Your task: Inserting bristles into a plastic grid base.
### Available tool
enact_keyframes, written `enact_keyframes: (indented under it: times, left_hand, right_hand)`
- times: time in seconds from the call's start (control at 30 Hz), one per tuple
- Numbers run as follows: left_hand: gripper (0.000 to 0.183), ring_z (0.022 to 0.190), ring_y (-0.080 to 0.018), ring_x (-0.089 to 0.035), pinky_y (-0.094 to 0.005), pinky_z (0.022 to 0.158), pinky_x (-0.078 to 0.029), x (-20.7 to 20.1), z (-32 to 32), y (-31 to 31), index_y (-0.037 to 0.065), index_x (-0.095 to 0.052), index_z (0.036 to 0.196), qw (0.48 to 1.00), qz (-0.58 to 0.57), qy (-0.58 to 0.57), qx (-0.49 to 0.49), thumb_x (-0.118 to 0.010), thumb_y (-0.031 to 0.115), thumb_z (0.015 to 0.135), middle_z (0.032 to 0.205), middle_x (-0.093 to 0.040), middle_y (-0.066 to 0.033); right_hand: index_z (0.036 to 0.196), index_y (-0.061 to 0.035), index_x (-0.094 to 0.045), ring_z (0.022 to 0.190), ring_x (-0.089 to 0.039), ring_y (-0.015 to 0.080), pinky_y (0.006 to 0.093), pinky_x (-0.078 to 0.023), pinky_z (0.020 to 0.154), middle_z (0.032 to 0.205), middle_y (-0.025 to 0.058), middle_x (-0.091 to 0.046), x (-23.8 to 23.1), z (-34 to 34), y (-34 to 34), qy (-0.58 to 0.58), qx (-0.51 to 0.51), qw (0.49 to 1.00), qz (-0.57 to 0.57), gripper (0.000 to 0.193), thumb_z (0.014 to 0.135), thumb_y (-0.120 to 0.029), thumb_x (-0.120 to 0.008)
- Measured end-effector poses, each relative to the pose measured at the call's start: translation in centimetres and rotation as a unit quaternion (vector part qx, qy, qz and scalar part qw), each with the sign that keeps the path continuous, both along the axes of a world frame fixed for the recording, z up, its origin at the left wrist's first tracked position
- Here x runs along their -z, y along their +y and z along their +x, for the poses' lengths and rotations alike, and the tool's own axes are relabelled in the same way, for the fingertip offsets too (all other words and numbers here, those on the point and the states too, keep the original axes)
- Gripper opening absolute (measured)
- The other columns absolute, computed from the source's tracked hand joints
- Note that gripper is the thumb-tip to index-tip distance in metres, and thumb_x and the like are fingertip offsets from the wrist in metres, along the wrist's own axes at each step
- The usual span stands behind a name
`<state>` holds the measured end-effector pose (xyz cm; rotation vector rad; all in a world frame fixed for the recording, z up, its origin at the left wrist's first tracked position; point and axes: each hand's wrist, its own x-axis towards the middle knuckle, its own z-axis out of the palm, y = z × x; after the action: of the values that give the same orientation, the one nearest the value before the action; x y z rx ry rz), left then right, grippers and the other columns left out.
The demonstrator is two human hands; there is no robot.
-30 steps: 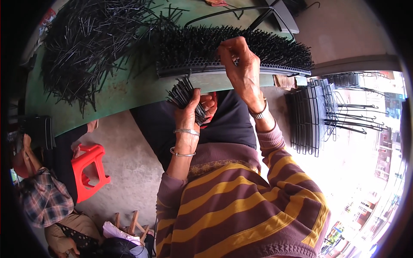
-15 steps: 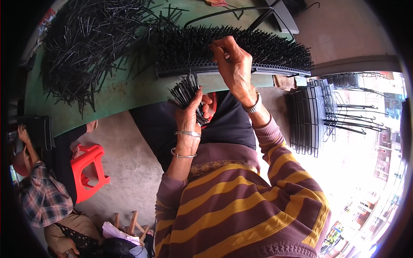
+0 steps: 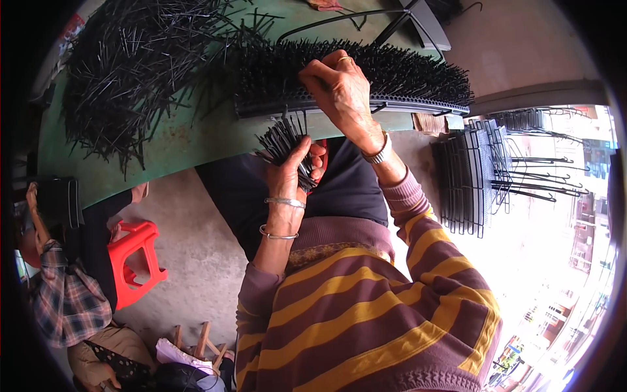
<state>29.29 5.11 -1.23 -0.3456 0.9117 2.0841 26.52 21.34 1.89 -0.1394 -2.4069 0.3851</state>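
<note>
My left hand [image 3: 289, 171] is closed round a bundle of thin black sticks [image 3: 281, 138], whose ends fan out beyond the thumb in front of the green table [image 3: 171, 149]. At the table's near edge stands a long black rack with a perforated strip [image 3: 418, 105] along its front. Black sticks [image 3: 411, 73] stand upright in it, densely packed. My right hand [image 3: 345, 98] bends over the middle of the rack, thumb and fingers pinched together close to the standing sticks. Whatever is between those fingertips is hidden by the hand.
A big loose pile of black sticks [image 3: 130, 62] covers the table's left side. To the right hang several wire racks [image 3: 465, 176] with long hooks. A red plastic stool [image 3: 138, 261] stands on the floor at left, near a person in a plaid shirt [image 3: 72, 294].
My right hand has shifted a little left along the rack and turned so its back shows more. The left hand with its bundle has stayed almost still.
</note>
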Motion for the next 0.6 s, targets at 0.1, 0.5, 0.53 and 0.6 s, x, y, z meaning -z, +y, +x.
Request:
enact_keyframes:
  times: [0.1,0.5,0.53,0.6]
  left_hand:
    - [0.023,0.048,-0.0128,-0.05,-0.0229,0.042,-0.038,-0.2,0.0,0.0,-0.004,-0.064,0.077,1.0,0.018,-0.004,0.012,-0.069,0.017,0.083,0.064,-0.059,-0.0079]
    - [0.023,0.048,-0.0136,-0.05,-0.0253,0.041,-0.038,0.3,-0.1,0.0,-0.002,-0.063,0.075,0.998,0.017,-0.055,-0.015,-0.071,0.019,0.082,0.065,-0.061,-0.0085]
    - [0.023,0.049,-0.0138,-0.05,-0.0253,0.041,-0.038,0.4,-0.1,0.0,-0.002,-0.063,0.075,0.998,0.02,-0.053,-0.017,-0.071,0.018,0.082,0.065,-0.061,-0.0089]
    - [0.022,0.049,-0.014,-0.051,-0.0254,0.041,-0.039,0.4,-0.2,-0.1,-0.002,-0.063,0.076,0.998,0.024,-0.053,-0.02,-0.071,0.018,0.082,0.066,-0.061,-0.0093]
  right_hand:
    - [0.082,-0.0153,-0.068,0.075,-0.057,0.0225,0.0328,-0.047,0.065,0.078,0.004,-0.056,0.0,0.2,0.0,0.002,-0.002,1.0,-0.005,0.01,0.073,-0.014,-0.072]
    - [0.079,-0.013,-0.064,0.072,-0.056,0.024,0.0348,-0.045,0.064,0.075,0.0051,-0.054,-0.1,-0.6,-0.4,-0.012,0.007,1.0,0.011,0.007,0.074,-0.014,-0.069]
    - [0.078,-0.0128,-0.063,0.072,-0.055,0.0238,0.0346,-0.045,0.064,0.076,0.0053,-0.054,0.2,-0.3,-0.4,-0.003,0.018,1.0,0.007,0.008,0.074,-0.013,-0.069]
    - [0.082,-0.0139,-0.065,0.073,-0.056,0.024,0.0348,-0.045,0.064,0.076,0.0057,-0.054,0.9,0.2,-0.6,-0.01,0.021,1.0,0.001,0.009,0.074,-0.013,-0.069]
